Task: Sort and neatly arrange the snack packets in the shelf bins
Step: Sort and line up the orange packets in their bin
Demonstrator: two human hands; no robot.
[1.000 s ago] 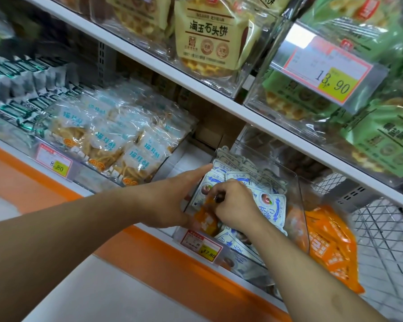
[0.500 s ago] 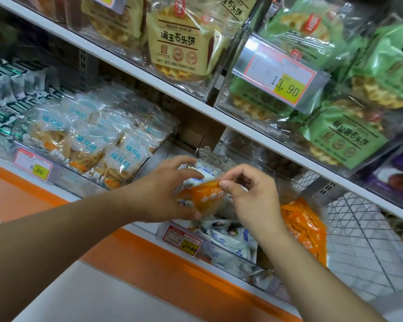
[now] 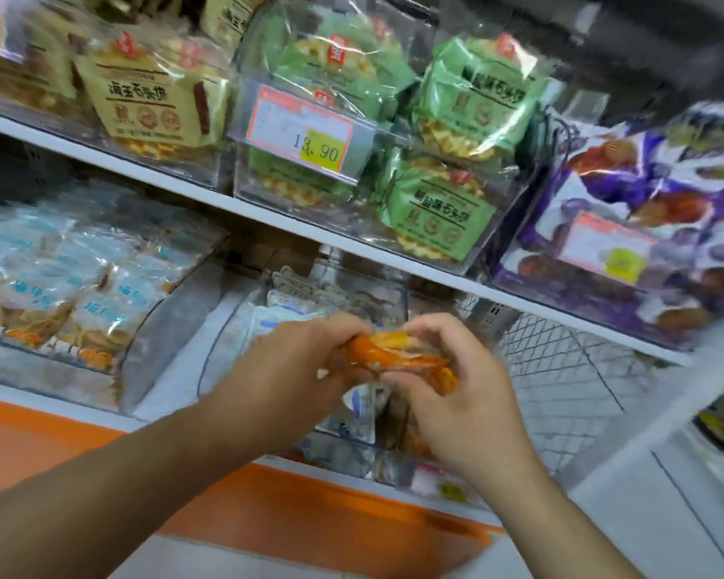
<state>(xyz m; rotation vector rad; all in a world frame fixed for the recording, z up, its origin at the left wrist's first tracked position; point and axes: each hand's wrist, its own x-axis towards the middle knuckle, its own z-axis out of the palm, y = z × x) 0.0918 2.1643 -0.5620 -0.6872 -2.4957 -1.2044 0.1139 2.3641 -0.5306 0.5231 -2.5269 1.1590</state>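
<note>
Left hand (image 3: 285,382), right hand (image 3: 456,394) both grip orange packet (image 3: 398,353) above clear bin (image 3: 226,348).

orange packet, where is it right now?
In the head view, low centre: the orange packet is pinched between the left hand and right hand, held in front of the clear bin of white-blue packets, below the green packets.

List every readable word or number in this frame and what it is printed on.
"13.90": price tag on the clear bin of green packets.
"海玉石头饼", somewhat blurred: yellow packet.
Green packets, blue-labelled packets, purple bin's tag, lower tag: too blurred.
</note>
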